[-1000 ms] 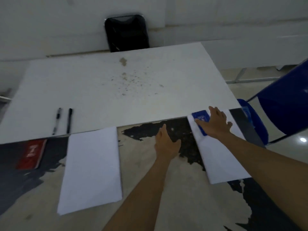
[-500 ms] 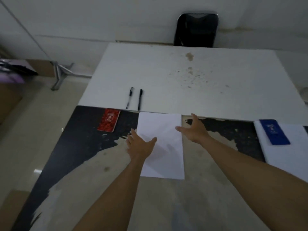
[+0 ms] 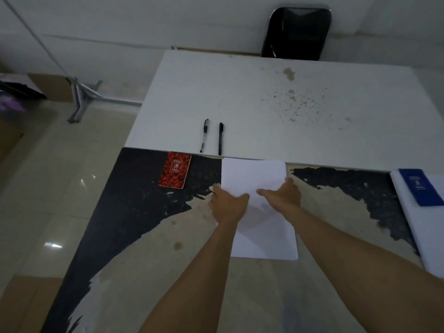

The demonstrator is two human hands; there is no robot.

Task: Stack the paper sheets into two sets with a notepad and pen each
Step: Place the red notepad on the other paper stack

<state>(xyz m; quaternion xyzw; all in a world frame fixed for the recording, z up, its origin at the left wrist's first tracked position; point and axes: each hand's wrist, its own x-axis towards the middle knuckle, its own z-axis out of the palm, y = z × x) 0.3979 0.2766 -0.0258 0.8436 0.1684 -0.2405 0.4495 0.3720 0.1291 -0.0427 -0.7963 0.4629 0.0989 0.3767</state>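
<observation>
Two tables meet edge to edge: a white tabletop (image 3: 276,102) behind, a worn black-and-beige tabletop (image 3: 134,236) in front. On the worn one, a paper stack (image 3: 254,174) lies against the seam, with another paper stack (image 3: 430,224) at the far right carrying a blue notepad (image 3: 420,187). Both hands press flat on the middle stack, the left hand (image 3: 228,205) at its left edge, the right hand (image 3: 283,195) at its right edge, fingers spread, gripping nothing. A red notepad (image 3: 175,169) lies left of it. Two pens (image 3: 212,137) lie side by side on the white tabletop.
</observation>
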